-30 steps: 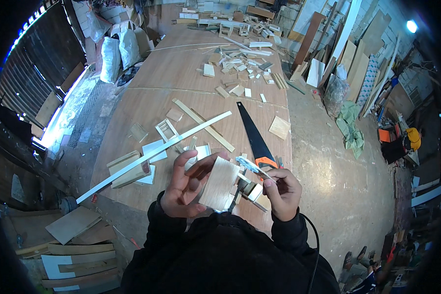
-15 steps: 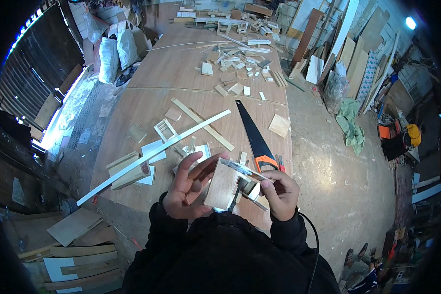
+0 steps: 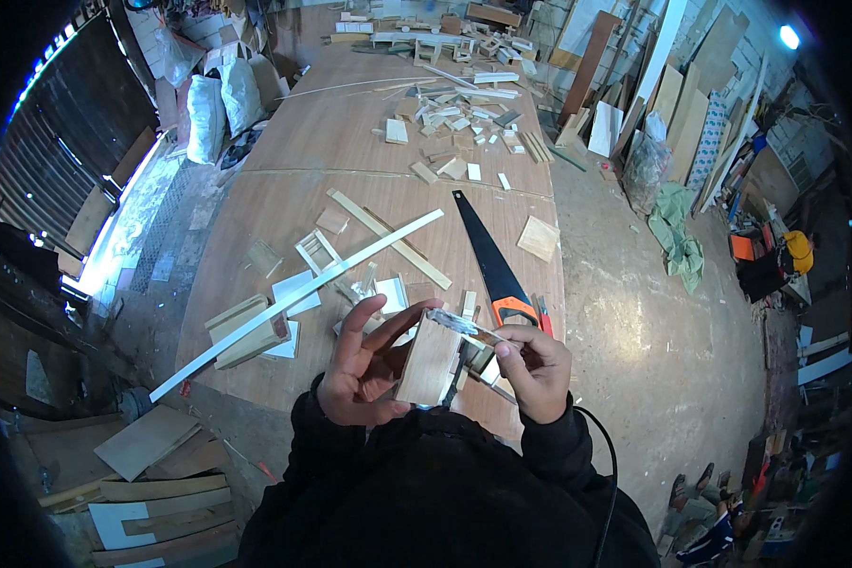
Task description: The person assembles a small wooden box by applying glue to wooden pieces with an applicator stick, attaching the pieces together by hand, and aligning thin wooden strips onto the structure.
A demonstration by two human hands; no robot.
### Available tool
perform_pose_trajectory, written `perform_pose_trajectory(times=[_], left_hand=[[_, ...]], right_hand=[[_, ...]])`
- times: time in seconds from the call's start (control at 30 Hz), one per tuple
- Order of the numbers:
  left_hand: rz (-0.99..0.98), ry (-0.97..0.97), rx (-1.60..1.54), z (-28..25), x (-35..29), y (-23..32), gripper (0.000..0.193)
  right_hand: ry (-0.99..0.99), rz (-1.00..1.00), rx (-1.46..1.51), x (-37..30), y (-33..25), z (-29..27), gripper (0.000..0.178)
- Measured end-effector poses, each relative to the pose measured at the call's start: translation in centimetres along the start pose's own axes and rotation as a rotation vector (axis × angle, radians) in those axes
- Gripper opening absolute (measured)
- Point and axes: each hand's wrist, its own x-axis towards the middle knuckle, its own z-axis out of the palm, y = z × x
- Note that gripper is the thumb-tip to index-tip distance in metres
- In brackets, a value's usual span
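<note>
My left hand (image 3: 350,381) grips a pale wooden block (image 3: 429,367) at its left side, fingers curled behind it and thumb low on its near end. Between thumb and fingers, my right hand (image 3: 538,369) pinches a thin flat stick (image 3: 486,335). A whitish-grey paste covers the stick's left end, which lies at the top edge of the block; whether it touches is hard to tell. Just beyond my right hand lies a handsaw (image 3: 486,254) with a dark blade and orange handle, next to a red-handled tool (image 3: 544,317). Small wooden parts sit partly hidden beneath my hands.
A long pale strip (image 3: 298,303) slants across the table's left side, over a wooden box-like piece (image 3: 246,331) and white cards. A square wooden piece (image 3: 538,238) rests near the right edge. Offcuts (image 3: 459,118) crowd the far end. White sacks (image 3: 206,118) stand far left.
My right hand has shifted slightly left with the stick, so its pasted end has moved a little over the block's top. The block has tilted slightly in my left hand.
</note>
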Motion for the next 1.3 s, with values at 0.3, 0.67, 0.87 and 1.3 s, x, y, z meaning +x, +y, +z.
perform_pose_trajectory(times=[0.3, 0.67, 0.87, 1.3], left_hand=[[0.016, 0.129, -0.133, 0.3, -0.6, -0.5, 0.111], [-0.047, 0.076, -0.034, 0.9, -0.1, 0.4, 0.109], [-0.096, 0.143, -0.1, 0.5, -0.2, -0.1, 0.089], [-0.335, 0.394, 0.198, 0.7, -0.9, -0.6, 0.045]], right_hand=[[-0.027, 0.042, 0.03, 0.0, -1.0, -0.9, 0.016], [-0.111, 0.189, 0.203, 0.4, -1.0, -0.4, 0.015], [-0.086, 0.179, 0.184, 0.6, 0.2, -0.4, 0.016], [-0.034, 0.121, -0.002, 0.7, 0.3, -2.1, 0.015]])
